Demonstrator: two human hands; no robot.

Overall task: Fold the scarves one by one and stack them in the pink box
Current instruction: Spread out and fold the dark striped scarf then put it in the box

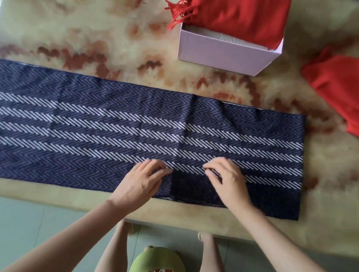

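Your long navy herringbone scarf with white stripes (89,129) lies flat across the cream-and-rust marbled table (86,33), running off the left edge of view and ending well right of your hands. Your left hand (144,179) reaches forward over the scarf's near half, wrist low, fingers bent and drawn to the thumb, pinching the cloth. Just beside it, your right hand (227,177) mirrors that pose, knuckles raised, fingertips and thumb closed on the same fabric. Farther back and right stands the pink cardboard box (222,54), holding a folded red fringed scarf (236,12). A loose red cloth (345,90) lies at the table's right.
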